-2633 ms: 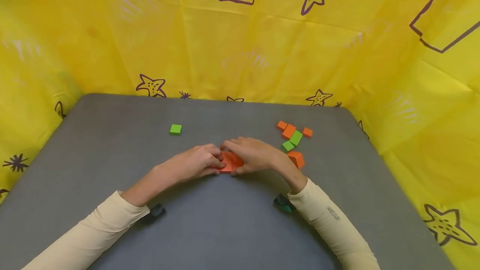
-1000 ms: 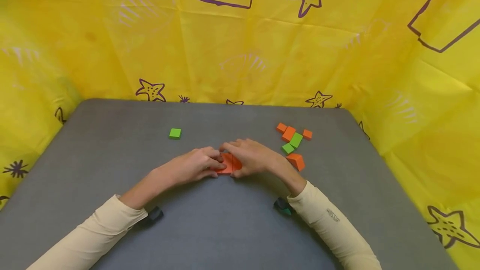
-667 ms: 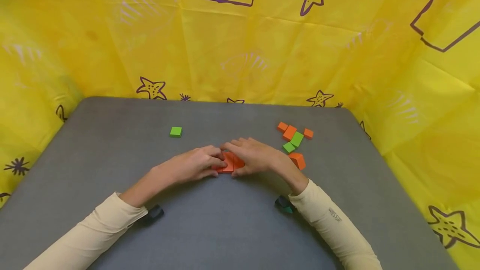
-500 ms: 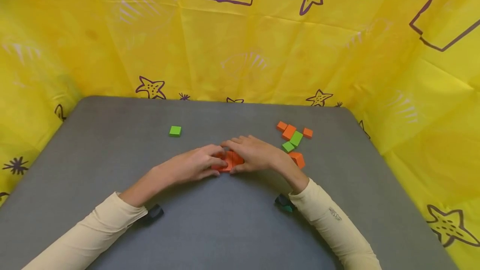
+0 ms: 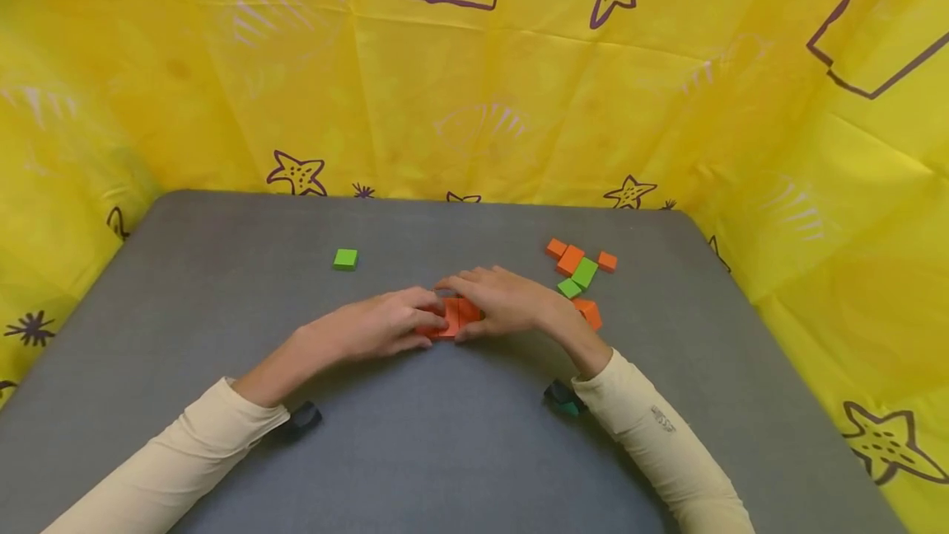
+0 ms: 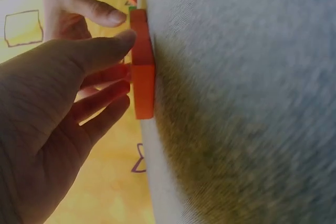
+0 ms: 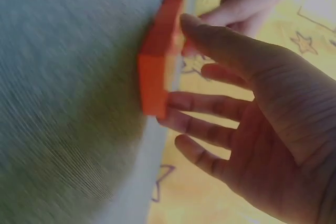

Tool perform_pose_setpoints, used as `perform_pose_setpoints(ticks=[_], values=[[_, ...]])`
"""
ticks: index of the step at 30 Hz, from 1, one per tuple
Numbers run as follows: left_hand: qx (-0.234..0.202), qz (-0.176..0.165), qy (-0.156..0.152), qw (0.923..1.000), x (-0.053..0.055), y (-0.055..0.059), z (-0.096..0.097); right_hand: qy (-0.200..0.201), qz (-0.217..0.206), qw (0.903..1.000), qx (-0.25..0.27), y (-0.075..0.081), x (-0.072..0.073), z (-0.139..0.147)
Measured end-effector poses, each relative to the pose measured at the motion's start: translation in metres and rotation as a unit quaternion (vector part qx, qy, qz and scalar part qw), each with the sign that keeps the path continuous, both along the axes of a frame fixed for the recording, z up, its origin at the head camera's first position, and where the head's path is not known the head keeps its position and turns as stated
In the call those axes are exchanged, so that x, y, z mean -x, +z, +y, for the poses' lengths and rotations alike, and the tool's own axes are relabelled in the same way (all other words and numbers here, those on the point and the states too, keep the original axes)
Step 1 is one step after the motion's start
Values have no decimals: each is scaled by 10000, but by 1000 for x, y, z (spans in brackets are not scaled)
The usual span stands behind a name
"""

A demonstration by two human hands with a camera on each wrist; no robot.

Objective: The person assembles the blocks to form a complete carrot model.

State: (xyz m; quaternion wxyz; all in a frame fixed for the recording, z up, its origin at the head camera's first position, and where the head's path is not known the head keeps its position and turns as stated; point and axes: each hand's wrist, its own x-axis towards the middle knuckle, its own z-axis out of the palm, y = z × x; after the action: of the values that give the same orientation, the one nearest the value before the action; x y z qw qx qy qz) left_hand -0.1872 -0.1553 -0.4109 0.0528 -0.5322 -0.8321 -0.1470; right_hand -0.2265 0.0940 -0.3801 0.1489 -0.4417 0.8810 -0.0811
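Two hands [image 5: 385, 324] [image 5: 511, 303], fingers [image 7: 210, 105] parted, relaxed, only touching adjoining orange blocks [image 5: 467, 311], sleeve print [image 5: 662, 419] too small to read

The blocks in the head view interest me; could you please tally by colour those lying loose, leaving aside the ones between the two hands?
Green blocks: 3
Orange blocks: 4
Total: 7, leaving aside the red-orange blocks between the left hand and the right hand

Left hand [image 5: 385, 324], right hand [image 5: 507, 301] flanking orange blocks [image 5: 453, 316], room nearside, cluster [image 5: 584, 274] rightward
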Motion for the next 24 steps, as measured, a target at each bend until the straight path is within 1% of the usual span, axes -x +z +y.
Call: perform_pose_setpoints(ticks=[2,6,9,12,15,17,20,24], values=[[154,-120,9,9998,1,3,-2,-173,54,9998,63,7,2,6],[459,-386,-60,9982,3,7,-6,-662,463,9965,226,27,10,26],[551,-520,-155,9970,4,7,-8,-1183,829,9892,238,43,17,49],[542,-605,-172,9965,4,7,-8,-1760,987,9792,200,56,24,78],[541,-530,-161,9970,4,6,-8,-2227,839,9708,290,63,32,107],[546,-504,-158,9971,3,6,-8,-2435,653,9671,352,62,38,124],[593,-506,-115,9969,3,5,-9,-2517,306,9667,358,56,47,145],[610,-562,-73,9965,2,3,-9,-2409,-122,9705,24,44,55,164]])
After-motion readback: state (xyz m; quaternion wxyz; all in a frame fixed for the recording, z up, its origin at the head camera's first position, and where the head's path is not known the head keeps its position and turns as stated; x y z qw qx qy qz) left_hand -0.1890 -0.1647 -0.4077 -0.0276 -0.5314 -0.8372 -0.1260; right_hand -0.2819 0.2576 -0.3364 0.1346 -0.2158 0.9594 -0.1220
